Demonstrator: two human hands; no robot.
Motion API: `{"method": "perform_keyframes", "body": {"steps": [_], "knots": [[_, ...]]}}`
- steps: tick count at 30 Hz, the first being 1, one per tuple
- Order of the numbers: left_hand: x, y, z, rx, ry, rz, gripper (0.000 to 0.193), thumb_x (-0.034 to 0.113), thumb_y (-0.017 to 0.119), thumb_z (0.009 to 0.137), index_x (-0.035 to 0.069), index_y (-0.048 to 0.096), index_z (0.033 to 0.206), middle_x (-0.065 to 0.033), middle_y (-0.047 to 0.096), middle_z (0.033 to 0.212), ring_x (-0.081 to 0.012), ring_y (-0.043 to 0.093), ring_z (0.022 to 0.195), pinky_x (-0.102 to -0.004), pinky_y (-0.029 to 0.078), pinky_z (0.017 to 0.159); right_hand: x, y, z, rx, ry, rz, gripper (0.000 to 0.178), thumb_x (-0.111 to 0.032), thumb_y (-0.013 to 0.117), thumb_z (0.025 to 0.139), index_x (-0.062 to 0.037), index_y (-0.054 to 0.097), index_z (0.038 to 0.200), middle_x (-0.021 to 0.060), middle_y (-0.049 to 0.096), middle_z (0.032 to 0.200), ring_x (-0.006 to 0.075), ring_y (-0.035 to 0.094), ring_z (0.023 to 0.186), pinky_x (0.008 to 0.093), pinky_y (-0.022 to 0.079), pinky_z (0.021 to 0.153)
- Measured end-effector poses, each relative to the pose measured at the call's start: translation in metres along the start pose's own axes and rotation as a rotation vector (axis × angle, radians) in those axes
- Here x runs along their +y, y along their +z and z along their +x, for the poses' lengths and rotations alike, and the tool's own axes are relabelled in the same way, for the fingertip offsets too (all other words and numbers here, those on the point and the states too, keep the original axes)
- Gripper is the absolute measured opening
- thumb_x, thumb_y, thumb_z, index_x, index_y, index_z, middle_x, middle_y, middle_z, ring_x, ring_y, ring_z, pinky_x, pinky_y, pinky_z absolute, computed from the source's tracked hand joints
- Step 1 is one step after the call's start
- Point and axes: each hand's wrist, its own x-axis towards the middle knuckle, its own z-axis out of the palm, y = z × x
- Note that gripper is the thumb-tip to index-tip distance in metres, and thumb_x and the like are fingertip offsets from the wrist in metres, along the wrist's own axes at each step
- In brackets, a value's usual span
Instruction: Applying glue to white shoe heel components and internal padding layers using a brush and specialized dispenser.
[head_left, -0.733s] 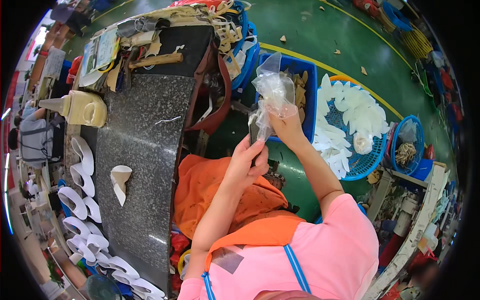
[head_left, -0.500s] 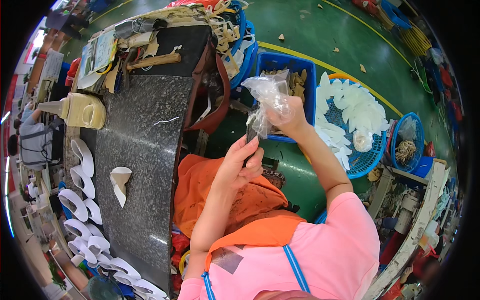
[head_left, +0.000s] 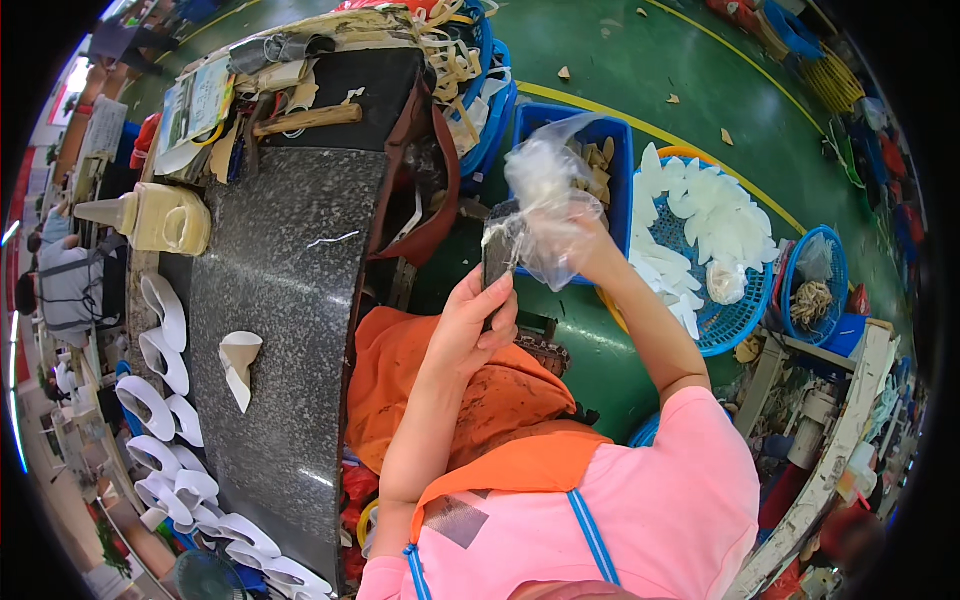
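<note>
My left hand (head_left: 468, 325) is closed around a dark, flat, elongated piece (head_left: 496, 258) held upright over my lap. What that piece is I cannot make out. In my right hand (head_left: 597, 250) is a crumpled clear plastic bag (head_left: 545, 180), its folds hiding most of the fingers. The bag touches the upper part of the dark piece, where whitish residue shows along the edge. Both hands are right of the bench, in front of a blue bin (head_left: 624, 200) holding beige scraps.
On the speckled dark bench (head_left: 290, 270) lie a curved white-and-beige piece (head_left: 239, 368) and a wooden-handled hammer (head_left: 315, 120). A squeeze bottle (head_left: 172, 222) and several white rolled pieces (head_left: 145, 405) line its left edge. A round blue basket (head_left: 725, 325) holds white pieces.
My right hand has shifted slightly down with the plastic bag, which has spread and changed shape. The dark piece is turned so that more of its flat face shows.
</note>
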Motion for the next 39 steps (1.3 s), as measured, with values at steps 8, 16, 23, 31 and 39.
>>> {"method": "perform_keyframes", "body": {"steps": [8,16,23,31,39], "knots": [[0.011,0.001,-0.006,-0.064,-0.115,0.045,0.018,0.017,0.045,0.093,0.012,0.046,0.11,0.0021,0.037,0.051,-0.0036,0.024,0.034,-0.018,0.02,0.034,-0.007,0.01,0.01,0.204,-0.498,-0.519,0.017,-0.014,0.064,0.074,-0.0116,0.064,0.092,0.0052,0.061,0.077,0.0253,0.059,0.062,0.0308,0.046,0.051],[0.015,0.013,-0.014,-0.199,-0.128,-0.041,0.014,0.017,0.047,0.093,0.012,0.047,0.105,0.0012,0.038,0.051,-0.0049,0.026,0.035,-0.0187,0.022,0.034,0.02,-0.006,0.02,0.181,-0.44,-1.089,0.008,-0.015,0.059,0.073,-0.0089,0.056,0.076,0.0066,0.055,0.067,0.0251,0.059,0.059,0.0337,0.047,0.049],[0.003,-0.002,0.005,0.074,0.122,-0.016,0.014,0.021,0.044,0.094,0.016,0.048,0.106,0.0007,0.042,0.059,-0.0066,0.031,0.039,-0.0188,0.026,0.039,0.009,0.019,-0.003,0.279,-0.134,-0.808,0.025,-0.023,0.048,0.084,-0.0037,0.058,0.072,0.0176,0.057,0.068,0.0376,0.058,0.062,0.0451,0.046,0.055],[-0.029,-0.001,0.026,0.301,0.219,0.177,0.013,0.018,0.039,0.094,0.008,0.043,0.102,-0.005,0.049,0.073,-0.0124,0.042,0.053,-0.0232,0.032,0.047,-0.002,0.04,-0.011,0.085,0.291,-0.037,0.021,-0.013,0.046,0.085,0.002,0.056,0.074,0.0124,0.059,0.062,0.0264,0.061,0.056,0.0379,0.046,0.051],[-0.019,-0.015,0.011,0.432,0.325,0.163,0.011,0.017,0.043,0.094,0.008,0.036,0.092,-0.0025,0.045,0.066,-0.0065,0.034,0.045,-0.0189,0.028,0.04,0.041,-0.047,0.006,0.728,0.101,-0.113,0.028,-0.024,0.05,0.087,0.0013,0.06,0.081,0.0049,0.056,0.06,0.0132,0.049,0.051,0.0297,0.036,0.046]]}}
